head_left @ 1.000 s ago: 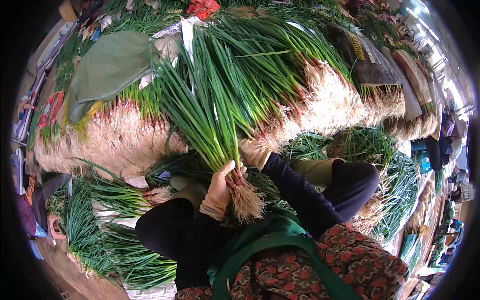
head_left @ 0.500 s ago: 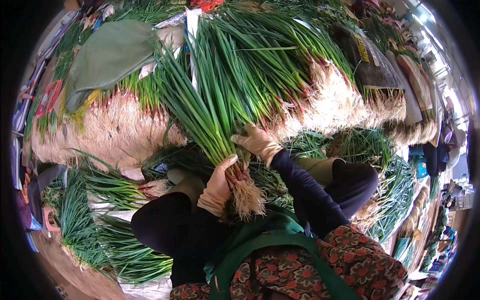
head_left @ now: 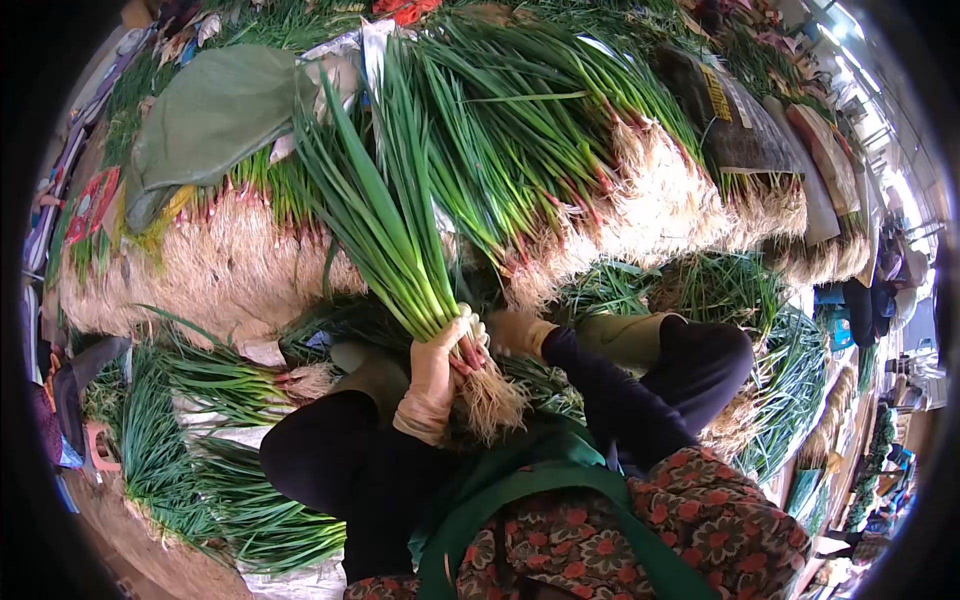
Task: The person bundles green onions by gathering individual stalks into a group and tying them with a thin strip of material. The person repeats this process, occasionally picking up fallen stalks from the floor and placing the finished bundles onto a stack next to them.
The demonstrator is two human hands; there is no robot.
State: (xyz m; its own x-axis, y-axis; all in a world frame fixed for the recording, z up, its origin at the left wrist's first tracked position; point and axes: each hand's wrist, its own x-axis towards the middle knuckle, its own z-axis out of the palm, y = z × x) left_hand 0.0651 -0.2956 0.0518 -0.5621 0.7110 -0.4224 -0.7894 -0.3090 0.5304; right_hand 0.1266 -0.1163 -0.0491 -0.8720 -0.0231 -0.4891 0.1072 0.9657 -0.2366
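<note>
In the head view, my gloved left hand [head_left: 437,360] is wrapped round the lower stems of a bunch of green garlic [head_left: 405,265]. Its long green leaves fan up and to the left, and its reddish bases and pale roots [head_left: 490,402] hang below my fist. Just right of the bunch is my gloved right hand [head_left: 515,333], smeared by motion, so its fingers cannot be made out. Beyond my hands lies a large pile of the same plants [head_left: 560,165], roots facing me.
A green sheet [head_left: 215,115] covers part of the root-edged pile [head_left: 230,255] at left. Loose bunches [head_left: 235,375] lie by my left knee, with more leaves [head_left: 270,505] below. A dark printed sack [head_left: 735,115] rests on plants at right. My bent knees flank the work.
My right hand has come away from the bunch, moving down toward me. My left fist now grips around the stems, and the bunch has swung slightly left and more upright.
</note>
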